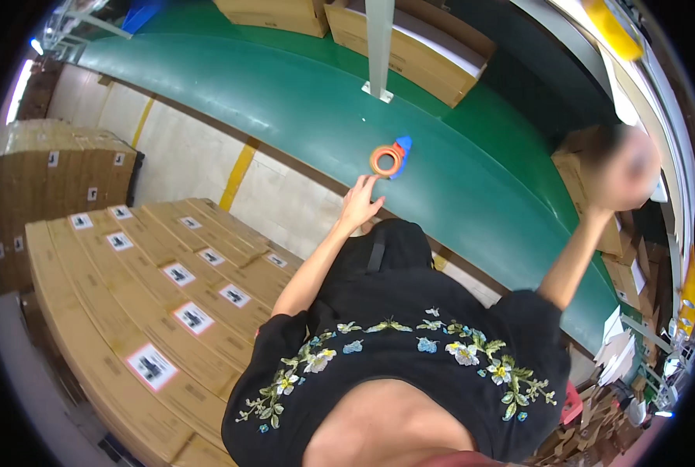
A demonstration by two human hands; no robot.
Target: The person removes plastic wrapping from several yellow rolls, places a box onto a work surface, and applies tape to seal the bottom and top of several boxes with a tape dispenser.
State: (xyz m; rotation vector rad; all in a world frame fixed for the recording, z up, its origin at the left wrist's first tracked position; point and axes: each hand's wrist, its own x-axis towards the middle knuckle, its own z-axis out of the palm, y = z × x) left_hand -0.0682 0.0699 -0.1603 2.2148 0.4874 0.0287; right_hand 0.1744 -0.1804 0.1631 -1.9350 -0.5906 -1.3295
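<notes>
A tape dispenser with a blue and red body and an orange-tan tape roll lies on the green work surface. My left hand is at the near edge of that surface, its fingers stretched out. Its fingertips come right up to the tape roll; whether they touch it I cannot tell. My right hand is raised far out to the right, near cardboard boxes at the surface's far side. Blur hides its fingers and anything they may hold.
A metal post stands on the green surface, with an open cardboard box behind it. Labelled cartons are stacked at my left, with another carton stack beyond. Flattened cardboard and papers lie at the lower right.
</notes>
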